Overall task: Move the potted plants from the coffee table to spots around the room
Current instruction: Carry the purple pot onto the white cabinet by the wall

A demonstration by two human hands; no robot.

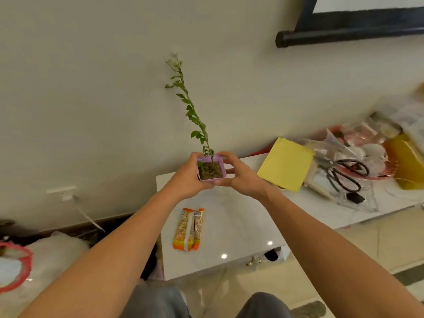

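Fingers (226, 155) of left hand (185, 177), right hand (245, 177) grip lilac pot (207, 159) | table (231, 214): snack packet (189, 229), yellow envelope (285, 164), scissors (346, 173)

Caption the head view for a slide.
The left hand and right hand hold a purple pot with a tall stem by a white table bearing a snack packet.

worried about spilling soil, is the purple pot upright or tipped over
Roughly upright: the purple pot, gripped by the left hand and right hand, has its soil facing up and the stem rising above it.
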